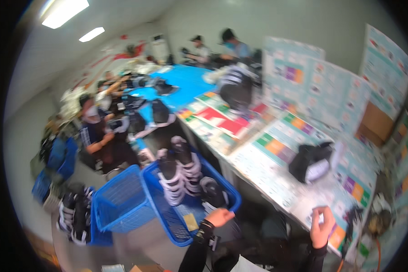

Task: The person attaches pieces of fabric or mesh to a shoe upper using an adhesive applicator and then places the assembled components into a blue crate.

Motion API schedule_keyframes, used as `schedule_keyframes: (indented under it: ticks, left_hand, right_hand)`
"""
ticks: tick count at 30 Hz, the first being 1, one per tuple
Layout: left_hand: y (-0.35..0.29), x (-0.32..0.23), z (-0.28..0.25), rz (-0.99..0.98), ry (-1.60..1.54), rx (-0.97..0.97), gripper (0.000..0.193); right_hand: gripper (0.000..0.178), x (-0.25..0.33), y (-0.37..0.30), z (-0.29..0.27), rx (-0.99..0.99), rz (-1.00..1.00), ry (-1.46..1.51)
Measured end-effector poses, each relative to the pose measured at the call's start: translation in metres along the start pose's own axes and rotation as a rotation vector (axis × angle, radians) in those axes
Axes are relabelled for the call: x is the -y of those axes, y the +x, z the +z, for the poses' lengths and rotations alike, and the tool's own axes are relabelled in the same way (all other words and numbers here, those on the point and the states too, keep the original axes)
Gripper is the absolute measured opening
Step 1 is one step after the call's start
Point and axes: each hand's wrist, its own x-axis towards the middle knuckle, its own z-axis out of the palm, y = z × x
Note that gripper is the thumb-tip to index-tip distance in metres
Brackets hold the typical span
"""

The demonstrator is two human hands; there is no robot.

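Note:
My left hand (220, 217) is at the near right corner of a blue plastic basket (170, 231), beside a stack of dark caps (211, 190). Its slightly blurred fingers point to the right, open, with nothing visible in them; whether it touches the rim I cannot tell. Over the front edge of the paper-covered table (267, 181) my right hand (322, 224) is raised, open and empty, its fingers bent and apart from the thumb. Farther back on that table lies a black cap (303, 161) with a white patch. More nested black caps with white brims (179, 174) stand in the basket.
An empty-looking blue crate (122, 199) adjoins the basket on the left, with stacked caps (75, 213) beyond it. Another cap stack (235, 88) stands toward the back. Coworkers (97, 131) sit around a blue table (186, 79). Printed boards (322, 86) rise behind the near table.

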Motion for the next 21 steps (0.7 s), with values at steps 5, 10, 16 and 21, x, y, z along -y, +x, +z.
schedule_keyframes:
  ticks: [5, 10, 16, 21]
  left_hand:
    - [-0.008, -0.066, -0.111, 0.407, -1.445, 0.124, 0.094]
    - [0.010, -0.203, -0.175, 0.798, -1.317, 0.390, 0.101]
    - [0.061, -0.299, -0.187, 0.820, -0.263, 0.807, 0.031]
    - [0.124, -0.318, -0.142, 0.355, -0.173, 0.011, 0.039]
  right_hand:
    - [0.007, -0.054, -0.004, -0.039, -0.056, 0.034, -0.229]
    - [0.006, -0.085, -0.008, -0.090, -0.245, 0.147, -0.308]
    - [0.012, -0.110, -0.008, -0.122, -0.265, 0.379, -0.217]
    - [0.013, -0.132, -0.001, -0.132, -0.202, 0.383, -0.379]
